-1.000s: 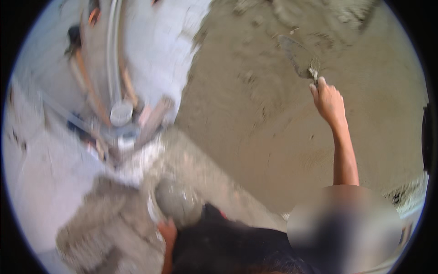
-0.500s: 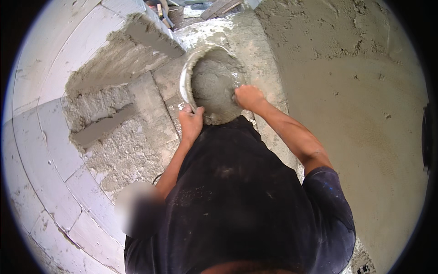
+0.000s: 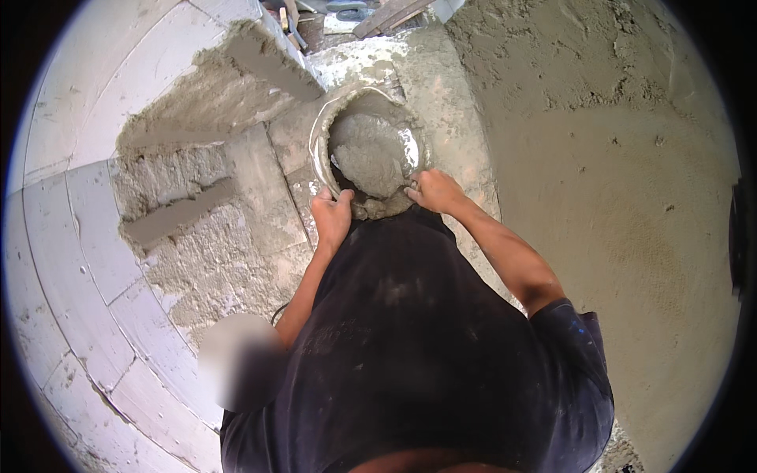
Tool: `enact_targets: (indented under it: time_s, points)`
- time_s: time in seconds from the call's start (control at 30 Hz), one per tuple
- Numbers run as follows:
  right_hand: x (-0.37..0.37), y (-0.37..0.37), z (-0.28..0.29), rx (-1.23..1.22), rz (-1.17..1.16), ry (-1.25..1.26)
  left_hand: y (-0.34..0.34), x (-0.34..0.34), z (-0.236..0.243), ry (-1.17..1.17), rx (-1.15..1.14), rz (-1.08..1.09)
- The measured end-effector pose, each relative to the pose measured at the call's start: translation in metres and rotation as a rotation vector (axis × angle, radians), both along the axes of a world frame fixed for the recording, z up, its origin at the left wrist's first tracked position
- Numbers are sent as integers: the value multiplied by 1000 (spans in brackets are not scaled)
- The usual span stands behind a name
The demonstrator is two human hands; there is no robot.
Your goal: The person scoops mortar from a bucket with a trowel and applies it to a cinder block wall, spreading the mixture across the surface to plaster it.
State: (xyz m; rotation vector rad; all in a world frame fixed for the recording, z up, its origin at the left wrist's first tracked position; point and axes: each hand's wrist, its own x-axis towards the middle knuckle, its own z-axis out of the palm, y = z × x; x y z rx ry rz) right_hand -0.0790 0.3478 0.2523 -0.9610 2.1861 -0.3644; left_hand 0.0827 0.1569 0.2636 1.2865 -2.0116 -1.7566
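Note:
A round bucket [image 3: 315,150] with a mortar-crusted rim stands right in front of my body. Wet grey mortar [image 3: 367,162] sits heaped inside it, with a dark gap along the heap's near left side. My left hand [image 3: 331,217] is closed on the near left of the rim, thumb on top. At the near right of the rim is my right hand [image 3: 438,191], its fingers curled shut; what they grip is hidden.
Pale block wall [image 3: 87,236] curves along the left, partly coated with rough mortar [image 3: 173,181]. Smooth wet mortar [image 3: 591,236] spreads across the right. Tools and boards [image 3: 390,17] lie beyond the bucket, on the far side.
My right hand has moved a little toward me and to the right, from inside the bucket to its near right rim. The mortar heap has shifted, baring the inner wall. My left hand stays put.

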Motion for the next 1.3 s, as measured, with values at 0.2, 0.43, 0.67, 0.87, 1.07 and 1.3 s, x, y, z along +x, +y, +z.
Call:
enact_targets:
  time_s: [0.2,0.43,0.67,0.87,1.07,1.3]
  points:
    - [-64,-1,80,57,-14,270,-17,-18,-39,35,-260,-87]
    - [-128,-65,324,-340,45,634,-54,-20,-26,100,-237,-122]
    - [-263,-88,511,-572,-95,246,-64,-49,-63,82,-269,54]
    - [-391,84,588,-782,-809,625,-47,-68,-60,-125,-465,-43]
    - [-309,78,621,126,-700,1247,-31,-100,-58,-123,-293,-128]
    - [-325,90,569,748,-262,1559,-14,-127,-14,-65,-247,-114]
